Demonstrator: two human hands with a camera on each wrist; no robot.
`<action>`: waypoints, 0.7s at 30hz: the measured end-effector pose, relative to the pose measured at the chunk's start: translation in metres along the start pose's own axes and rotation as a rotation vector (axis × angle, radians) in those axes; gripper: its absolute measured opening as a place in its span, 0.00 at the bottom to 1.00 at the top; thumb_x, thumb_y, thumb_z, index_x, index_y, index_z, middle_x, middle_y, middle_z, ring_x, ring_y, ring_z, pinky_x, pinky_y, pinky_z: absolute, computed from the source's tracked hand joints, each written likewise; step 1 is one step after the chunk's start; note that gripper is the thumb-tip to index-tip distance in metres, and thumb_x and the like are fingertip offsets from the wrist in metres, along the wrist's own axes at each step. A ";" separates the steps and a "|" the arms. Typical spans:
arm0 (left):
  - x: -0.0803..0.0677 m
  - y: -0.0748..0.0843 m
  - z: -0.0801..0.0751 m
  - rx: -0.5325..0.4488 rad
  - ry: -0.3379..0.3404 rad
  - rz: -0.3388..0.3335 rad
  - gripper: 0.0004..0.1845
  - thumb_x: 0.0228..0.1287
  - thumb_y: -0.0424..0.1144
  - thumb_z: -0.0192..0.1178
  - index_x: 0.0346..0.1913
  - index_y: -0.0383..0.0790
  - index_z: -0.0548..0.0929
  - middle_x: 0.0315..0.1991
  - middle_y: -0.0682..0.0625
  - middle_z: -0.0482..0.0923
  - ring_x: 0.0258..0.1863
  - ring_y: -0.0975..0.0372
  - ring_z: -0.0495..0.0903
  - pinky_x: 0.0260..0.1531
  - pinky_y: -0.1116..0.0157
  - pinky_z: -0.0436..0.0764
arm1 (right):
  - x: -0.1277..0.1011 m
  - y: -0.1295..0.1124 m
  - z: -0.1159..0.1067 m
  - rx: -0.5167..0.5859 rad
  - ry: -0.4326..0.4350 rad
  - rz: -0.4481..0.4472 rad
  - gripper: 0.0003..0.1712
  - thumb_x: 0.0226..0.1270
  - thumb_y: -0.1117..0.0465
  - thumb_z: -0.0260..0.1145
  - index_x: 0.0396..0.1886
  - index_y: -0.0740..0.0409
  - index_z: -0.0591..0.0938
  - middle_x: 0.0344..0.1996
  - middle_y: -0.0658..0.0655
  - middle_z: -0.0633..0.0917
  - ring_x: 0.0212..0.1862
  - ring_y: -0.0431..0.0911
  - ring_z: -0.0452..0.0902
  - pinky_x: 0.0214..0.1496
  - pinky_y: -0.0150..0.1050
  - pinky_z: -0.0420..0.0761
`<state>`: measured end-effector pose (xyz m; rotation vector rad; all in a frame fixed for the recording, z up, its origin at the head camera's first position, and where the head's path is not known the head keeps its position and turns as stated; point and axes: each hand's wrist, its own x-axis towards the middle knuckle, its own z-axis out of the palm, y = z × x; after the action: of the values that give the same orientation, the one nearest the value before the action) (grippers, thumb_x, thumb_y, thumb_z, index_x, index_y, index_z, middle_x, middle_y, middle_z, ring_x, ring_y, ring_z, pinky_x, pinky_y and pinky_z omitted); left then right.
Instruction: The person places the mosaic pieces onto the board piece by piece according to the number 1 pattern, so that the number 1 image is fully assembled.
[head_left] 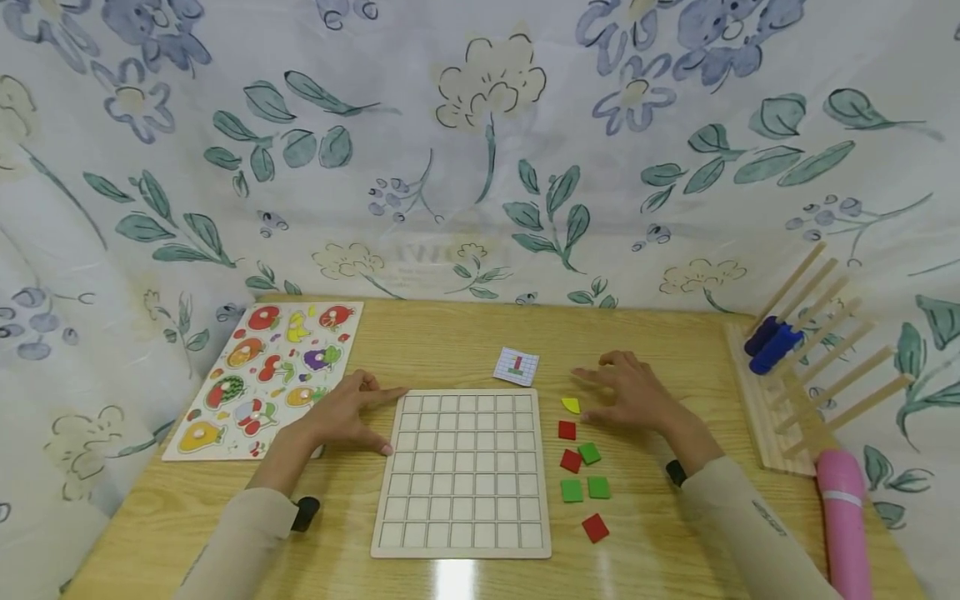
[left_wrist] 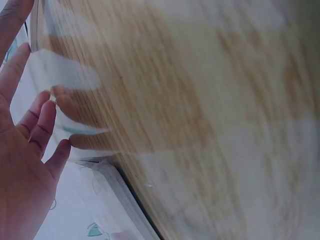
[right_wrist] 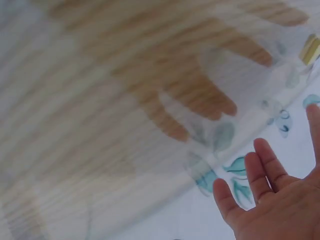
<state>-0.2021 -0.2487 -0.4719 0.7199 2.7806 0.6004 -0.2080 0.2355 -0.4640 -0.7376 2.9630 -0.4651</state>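
Note:
A pale wooden grid board (head_left: 463, 472) lies flat at the middle of the wooden table (head_left: 420, 342). My left hand (head_left: 352, 412) rests open on the table, fingers touching the board's upper left corner. My right hand (head_left: 633, 392) hovers open to the right of the board, just above a yellow piece (head_left: 572, 405). Red squares (head_left: 567, 430) and green squares (head_left: 589, 453) lie scattered below that hand. A small pattern card (head_left: 517, 366) sits beyond the board. Both wrist views are blurred, showing the spread left hand (left_wrist: 30, 140) and the spread right hand (right_wrist: 270, 195) over tabletop.
A fruit peg puzzle (head_left: 270, 375) lies at the left. A wooden dowel rack (head_left: 802, 367) with blue pieces (head_left: 772, 343) stands at the right, a pink cylinder (head_left: 843, 517) in front of it. A floral cloth (head_left: 480, 142) hangs behind and around the table.

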 end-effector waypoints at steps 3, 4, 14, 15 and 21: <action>0.000 0.000 -0.001 -0.004 0.001 -0.003 0.52 0.35 0.68 0.76 0.70 0.55 0.74 0.49 0.46 0.64 0.47 0.56 0.63 0.47 0.56 0.68 | 0.005 -0.006 -0.003 0.013 -0.020 -0.043 0.36 0.56 0.41 0.74 0.65 0.44 0.79 0.58 0.66 0.76 0.61 0.60 0.66 0.57 0.64 0.68; 0.000 -0.001 -0.001 -0.005 0.003 -0.001 0.52 0.35 0.67 0.77 0.70 0.55 0.74 0.49 0.46 0.64 0.47 0.57 0.63 0.47 0.56 0.68 | 0.006 -0.007 -0.003 0.015 -0.027 -0.052 0.34 0.57 0.44 0.74 0.64 0.45 0.80 0.57 0.66 0.76 0.61 0.60 0.66 0.57 0.63 0.68; -0.001 -0.003 0.003 -0.013 0.030 0.019 0.52 0.34 0.66 0.77 0.69 0.54 0.75 0.46 0.47 0.65 0.43 0.57 0.63 0.43 0.59 0.67 | 0.015 -0.021 -0.003 0.027 -0.098 -0.099 0.28 0.57 0.68 0.67 0.58 0.43 0.85 0.56 0.63 0.76 0.58 0.57 0.65 0.54 0.60 0.69; -0.001 -0.004 0.004 -0.012 0.031 0.021 0.52 0.34 0.66 0.77 0.69 0.54 0.75 0.46 0.47 0.64 0.43 0.58 0.63 0.43 0.60 0.66 | 0.015 -0.021 -0.002 0.013 -0.096 -0.106 0.28 0.57 0.69 0.67 0.56 0.42 0.86 0.53 0.62 0.76 0.56 0.56 0.66 0.52 0.58 0.69; 0.000 -0.006 0.005 -0.010 0.031 0.034 0.51 0.35 0.65 0.78 0.69 0.54 0.75 0.42 0.49 0.63 0.40 0.59 0.60 0.39 0.62 0.63 | 0.014 -0.018 0.002 -0.071 -0.057 -0.143 0.23 0.57 0.69 0.67 0.50 0.41 0.89 0.41 0.55 0.73 0.45 0.50 0.64 0.43 0.49 0.69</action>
<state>-0.2033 -0.2518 -0.4788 0.7635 2.7968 0.6360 -0.2121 0.2129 -0.4597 -0.9575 2.8993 -0.3417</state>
